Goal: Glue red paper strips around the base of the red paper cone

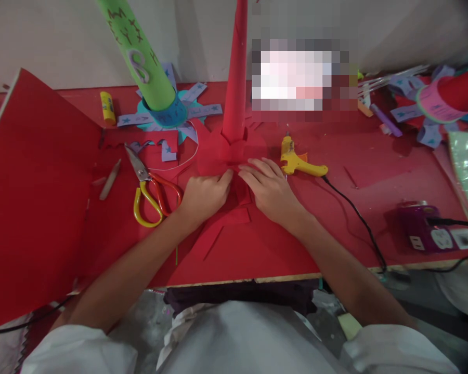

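Observation:
In the middle of the head view a tall red paper tube (235, 78) stands on a red paper base with rounded petals (210, 148). My left hand (206, 196) is closed at the near side of this base, its thumb and forefinger on a red paper strip (242, 193). From the other side my right hand (272, 193) reaches in, fingers stretched and slightly apart, the tips resting on the red paper near my left thumb. Loose red strips (234, 216) lie just below the hands. Red paper on a red tabletop makes the edges hard to tell apart.
Scissors (142, 174) with yellow and orange handles lie left, near a green paper tube (150, 78) and glue stick (108, 107). A yellow glue gun (300, 163) with a cord lies right. A purple power box (421, 226) is farther right; a red board (35, 197) rises left.

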A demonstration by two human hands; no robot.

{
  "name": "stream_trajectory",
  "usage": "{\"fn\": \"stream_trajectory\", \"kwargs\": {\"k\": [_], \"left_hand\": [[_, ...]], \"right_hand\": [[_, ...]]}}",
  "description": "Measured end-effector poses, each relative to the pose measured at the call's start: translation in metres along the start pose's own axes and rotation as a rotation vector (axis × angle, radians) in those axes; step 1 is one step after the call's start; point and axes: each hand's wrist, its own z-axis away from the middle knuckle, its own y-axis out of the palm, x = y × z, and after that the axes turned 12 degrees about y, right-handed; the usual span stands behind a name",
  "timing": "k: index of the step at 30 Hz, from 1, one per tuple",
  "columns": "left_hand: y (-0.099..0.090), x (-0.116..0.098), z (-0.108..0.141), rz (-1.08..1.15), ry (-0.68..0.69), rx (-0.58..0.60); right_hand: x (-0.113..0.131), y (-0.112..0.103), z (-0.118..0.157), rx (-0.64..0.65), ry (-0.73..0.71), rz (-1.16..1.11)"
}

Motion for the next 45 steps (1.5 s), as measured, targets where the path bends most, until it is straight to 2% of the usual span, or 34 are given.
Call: {"fn": "stream_trajectory", "kwargs": {"k": [13, 25, 33, 45], "left_hand": [[0.003, 0.0, 0.001, 0.022, -0.024, -0.031], [0.003, 0.003, 0.003, -0.011, -0.092, -0.063], [-0.003, 0.002, 0.004, 0.042, -0.1, -0.022], [-0.003, 0.001, 0.003, 0.007, -0.094, 0.002]], "right_hand": [[0.001, -0.001, 0.001, 0.001, -0.025, 0.001], [-0.002, -0.004, 0.002, -0.068, 0.04, 0.007], [-0.002, -0.006, 0.002, -0.056, 0.044, 0.009], [-0.004, -0.012, 0.003, -0.073, 0.013, 0.075]]}}
